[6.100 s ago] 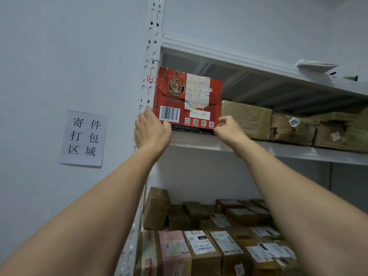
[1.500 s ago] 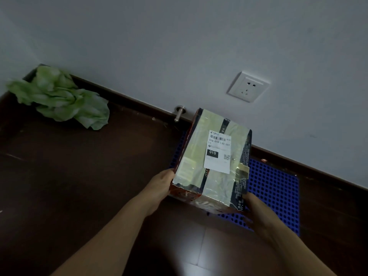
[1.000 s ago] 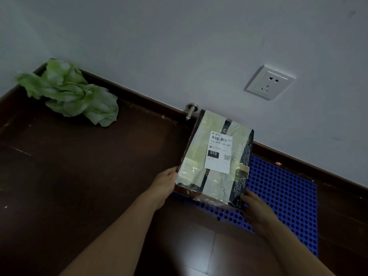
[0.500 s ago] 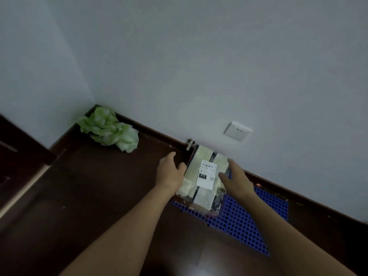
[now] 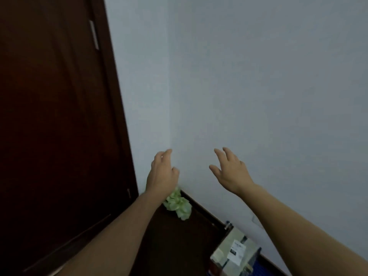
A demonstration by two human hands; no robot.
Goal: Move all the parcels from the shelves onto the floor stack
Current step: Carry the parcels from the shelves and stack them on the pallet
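The left hand [image 5: 162, 173] and the right hand [image 5: 232, 172] are raised side by side in the middle of the frame against the pale wall [image 5: 258, 76], each grip released, with fingers spread, loosely bent and holding nothing. The taped parcel [image 5: 236, 252] with its white label lies at the lower right on the floor by the skirting, well apart from both hands. A crumpled green wad [image 5: 178, 205] sits in the corner below the left wrist, and a dark door [image 5: 49, 116] fills the left side.

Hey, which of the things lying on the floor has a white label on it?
The taped parcel at lower right, with the label on its top face; the crumpled green bundle in the corner bears none.
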